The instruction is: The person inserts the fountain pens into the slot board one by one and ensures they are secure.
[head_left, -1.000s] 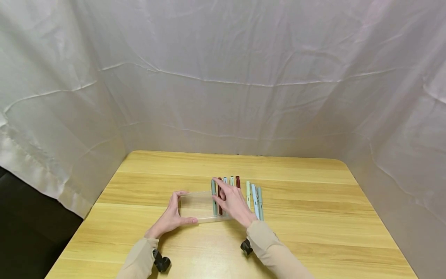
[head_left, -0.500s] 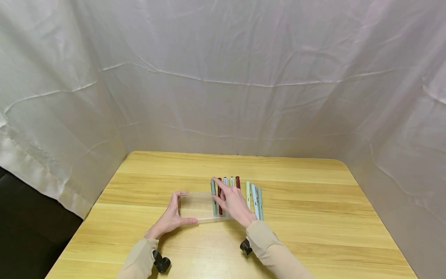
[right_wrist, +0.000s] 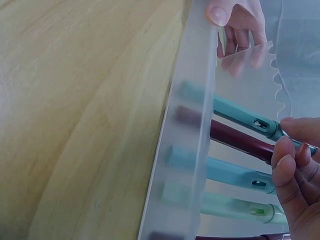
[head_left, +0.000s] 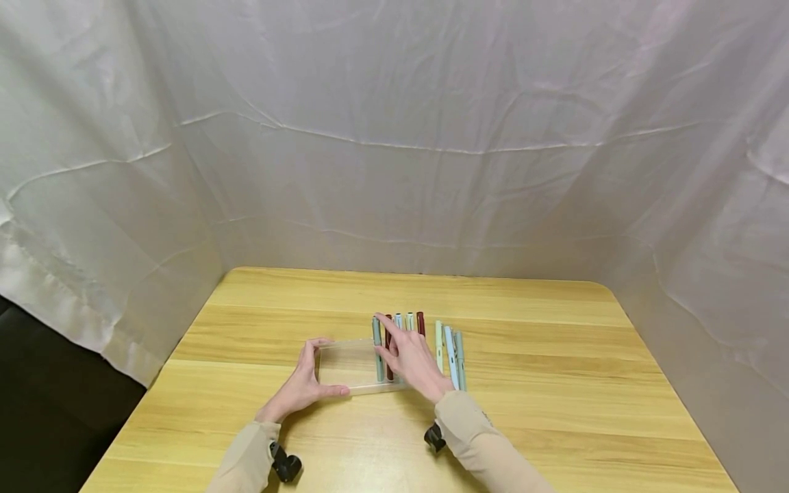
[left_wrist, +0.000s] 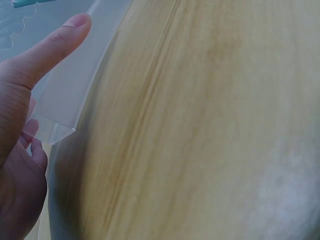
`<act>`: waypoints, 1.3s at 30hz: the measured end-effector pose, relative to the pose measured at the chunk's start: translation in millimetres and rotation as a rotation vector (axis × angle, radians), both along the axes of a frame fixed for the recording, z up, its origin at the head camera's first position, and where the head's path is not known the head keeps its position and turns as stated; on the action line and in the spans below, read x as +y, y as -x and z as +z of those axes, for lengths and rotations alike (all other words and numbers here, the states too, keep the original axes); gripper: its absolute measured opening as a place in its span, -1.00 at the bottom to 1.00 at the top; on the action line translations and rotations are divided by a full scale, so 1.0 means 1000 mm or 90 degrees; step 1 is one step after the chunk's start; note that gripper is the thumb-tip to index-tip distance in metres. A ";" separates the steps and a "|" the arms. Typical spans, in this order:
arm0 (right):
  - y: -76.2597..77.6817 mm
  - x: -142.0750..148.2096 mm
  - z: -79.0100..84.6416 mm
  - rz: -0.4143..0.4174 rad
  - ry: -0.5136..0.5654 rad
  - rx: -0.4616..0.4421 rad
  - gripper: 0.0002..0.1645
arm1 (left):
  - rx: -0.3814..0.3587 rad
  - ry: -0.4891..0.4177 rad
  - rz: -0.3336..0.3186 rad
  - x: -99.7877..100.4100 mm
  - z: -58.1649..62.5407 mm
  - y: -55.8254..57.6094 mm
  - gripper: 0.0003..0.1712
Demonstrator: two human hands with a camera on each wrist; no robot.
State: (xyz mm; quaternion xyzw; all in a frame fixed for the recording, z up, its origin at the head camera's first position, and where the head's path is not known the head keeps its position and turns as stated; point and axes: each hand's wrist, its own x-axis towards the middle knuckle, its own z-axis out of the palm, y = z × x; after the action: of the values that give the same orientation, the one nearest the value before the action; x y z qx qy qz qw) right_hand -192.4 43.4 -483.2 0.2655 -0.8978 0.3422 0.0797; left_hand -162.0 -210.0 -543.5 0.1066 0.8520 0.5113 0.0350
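A clear plastic pen case lies near the middle of the table. My left hand grips its left end, with the thumb on the front wall. Inside the case, a teal pen is leftmost of a row. My right hand pinches this pen toward its far end. Beside it lie a maroon pen, a blue pen, a pale green pen and another maroon pen. My right hand hides much of the row in the head view.
Right of the case, a pale green pen, a light blue pen and a teal pen lie on the wooden table. Pale curtains surround the table's back and sides.
The hands, the case and the pens stay nearly still. At most, the teal pen's far end has shifted very slightly left under my right hand.
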 end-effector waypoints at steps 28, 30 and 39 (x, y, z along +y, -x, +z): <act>-0.010 0.034 -0.010 -0.004 0.173 -0.028 -0.23 | -0.009 0.009 0.004 0.002 0.000 0.000 0.24; -0.010 0.042 -0.012 -0.015 0.203 -0.035 -0.25 | -0.008 0.005 0.005 0.002 0.000 0.000 0.23; -0.012 0.078 -0.026 -0.102 0.329 -0.124 -0.32 | -0.002 -0.004 0.001 0.002 -0.002 0.000 0.23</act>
State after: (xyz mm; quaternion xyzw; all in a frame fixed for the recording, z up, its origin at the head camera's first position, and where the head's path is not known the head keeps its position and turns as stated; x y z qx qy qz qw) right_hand -180.4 121.2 -508.8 0.1304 -0.8027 0.5758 0.0850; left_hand -162.4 -208.4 -545.2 0.1051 0.8503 0.5145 0.0355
